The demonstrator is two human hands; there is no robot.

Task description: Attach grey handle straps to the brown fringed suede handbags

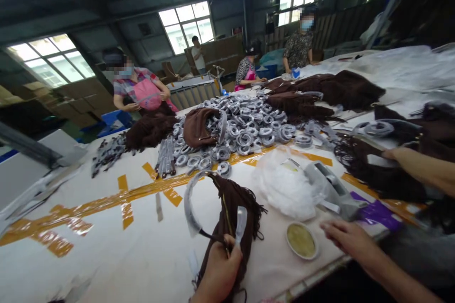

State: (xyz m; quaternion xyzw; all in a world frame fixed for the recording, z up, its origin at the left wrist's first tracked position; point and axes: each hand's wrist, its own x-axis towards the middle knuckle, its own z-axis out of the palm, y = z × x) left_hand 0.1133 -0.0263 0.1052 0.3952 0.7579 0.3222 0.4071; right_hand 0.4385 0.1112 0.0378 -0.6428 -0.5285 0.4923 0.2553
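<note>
1. Left hand has its fingers closed on the fringed brown bag, right around the base of its plastic-wrapped handle.
2. That bag's at the near side of the tabletop, handle looping off to the left.
3. Right hand is out over the near edge, fingers loosely stretched, nothing visible in them. Closest thing is a round dish of yellowish stuff, just left of it.
4. Behind the dish: crumpled clear plastic beside a grey device.
5. Farther back, a big heap of wrapped coils with another brown bag on it.
6. Far right, a co-worker's arm reaches over more brown fringed stuff.
</note>
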